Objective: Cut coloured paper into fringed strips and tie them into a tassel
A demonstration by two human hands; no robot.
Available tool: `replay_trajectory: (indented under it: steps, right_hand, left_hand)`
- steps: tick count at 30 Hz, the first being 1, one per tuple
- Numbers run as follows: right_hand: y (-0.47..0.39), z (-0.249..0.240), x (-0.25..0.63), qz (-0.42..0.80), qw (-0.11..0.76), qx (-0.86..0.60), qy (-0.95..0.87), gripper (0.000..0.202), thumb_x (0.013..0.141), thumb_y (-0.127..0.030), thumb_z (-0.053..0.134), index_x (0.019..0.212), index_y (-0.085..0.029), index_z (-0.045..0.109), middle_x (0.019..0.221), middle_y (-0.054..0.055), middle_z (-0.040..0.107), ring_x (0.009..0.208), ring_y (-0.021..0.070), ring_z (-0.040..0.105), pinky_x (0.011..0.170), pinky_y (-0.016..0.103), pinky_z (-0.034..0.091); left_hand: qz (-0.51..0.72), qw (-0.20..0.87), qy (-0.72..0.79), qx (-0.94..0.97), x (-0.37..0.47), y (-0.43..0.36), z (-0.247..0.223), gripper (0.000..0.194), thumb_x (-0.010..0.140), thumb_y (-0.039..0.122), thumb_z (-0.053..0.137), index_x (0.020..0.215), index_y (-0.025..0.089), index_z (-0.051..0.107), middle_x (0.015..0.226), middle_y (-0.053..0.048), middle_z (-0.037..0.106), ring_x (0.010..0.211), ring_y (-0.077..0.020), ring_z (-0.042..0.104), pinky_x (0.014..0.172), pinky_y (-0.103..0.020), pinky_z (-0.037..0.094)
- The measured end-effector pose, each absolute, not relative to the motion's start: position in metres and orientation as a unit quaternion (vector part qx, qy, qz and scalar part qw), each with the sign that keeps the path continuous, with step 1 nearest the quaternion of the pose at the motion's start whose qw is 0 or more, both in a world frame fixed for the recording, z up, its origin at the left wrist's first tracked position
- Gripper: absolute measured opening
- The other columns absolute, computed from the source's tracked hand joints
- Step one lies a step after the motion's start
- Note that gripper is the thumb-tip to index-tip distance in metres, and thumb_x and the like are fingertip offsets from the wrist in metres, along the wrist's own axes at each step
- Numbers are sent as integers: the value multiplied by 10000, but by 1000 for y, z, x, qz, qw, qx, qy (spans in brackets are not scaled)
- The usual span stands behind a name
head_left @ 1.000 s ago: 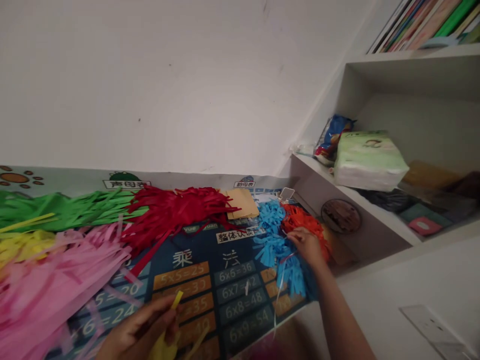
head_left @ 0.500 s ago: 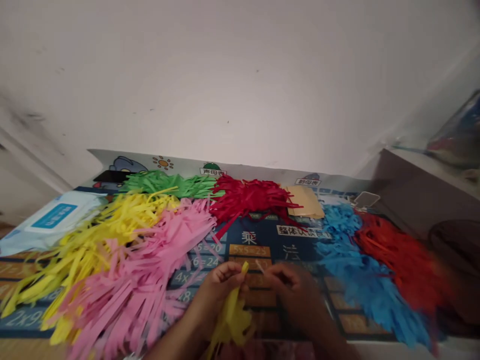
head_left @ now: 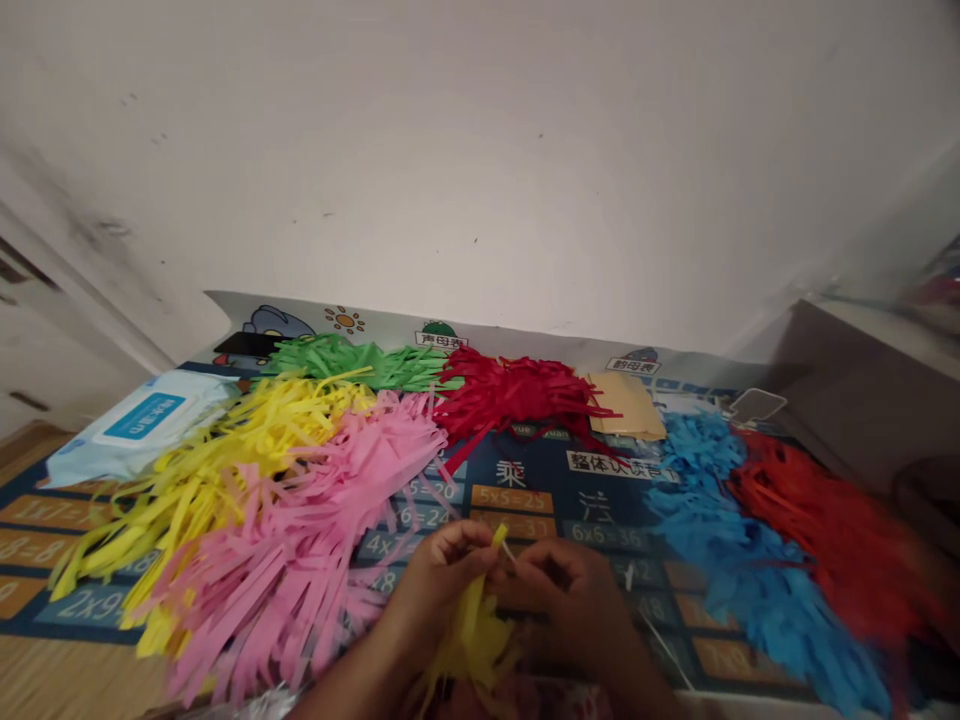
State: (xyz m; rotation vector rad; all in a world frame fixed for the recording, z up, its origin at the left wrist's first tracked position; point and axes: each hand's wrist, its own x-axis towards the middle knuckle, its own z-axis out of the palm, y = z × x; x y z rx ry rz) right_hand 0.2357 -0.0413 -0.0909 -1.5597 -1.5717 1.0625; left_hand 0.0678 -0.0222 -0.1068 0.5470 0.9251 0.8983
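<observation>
My left hand [head_left: 454,565] is closed on a bundle of yellow paper strips [head_left: 474,630]; the strips hang down below the fingers and a short tip sticks up above them. Close beside it, my right hand [head_left: 562,580] pinches a thin white strand [head_left: 509,551] that runs to the top of the yellow bundle. Whether the strand goes around the bundle, I cannot tell. To the left lie a pink tassel pile [head_left: 322,520] and a yellow tassel pile [head_left: 247,450].
Behind are green [head_left: 367,362] and dark red [head_left: 517,390] tassel piles and a tan paper packet [head_left: 626,405]. Blue [head_left: 750,560] and orange-red [head_left: 825,530] piles lie right. A wipes pack [head_left: 142,425] sits left on the printed mat [head_left: 510,498]. A wall [head_left: 480,170] rises behind.
My right hand has come in closer to the left, and its strand now meets the yellow bundle's tip. The view has shifted slightly left.
</observation>
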Motion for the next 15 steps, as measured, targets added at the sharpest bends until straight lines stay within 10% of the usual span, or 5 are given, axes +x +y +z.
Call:
replay_trajectory:
  steps: [8, 15]
  right_hand:
    - [-40, -93, 229, 454, 365, -553, -595, 337, 769, -287, 611, 1084, -179, 656, 885, 42, 718, 734, 177, 652, 655, 263, 492]
    - [-32, -63, 260, 283, 374, -621, -628, 287, 890, -348, 520, 715, -169, 661, 706, 12, 662, 623, 128, 596, 605, 244, 475]
  left_hand:
    - [426, 597, 482, 480, 70, -26, -111, 186, 638, 280, 786, 707, 186, 642, 645, -13, 648, 603, -157, 593, 581, -239, 439]
    - [337, 395, 486, 703, 74, -27, -91, 82, 720, 223, 709, 787, 225, 661, 720, -23, 662, 683, -195, 609, 648, -267, 427]
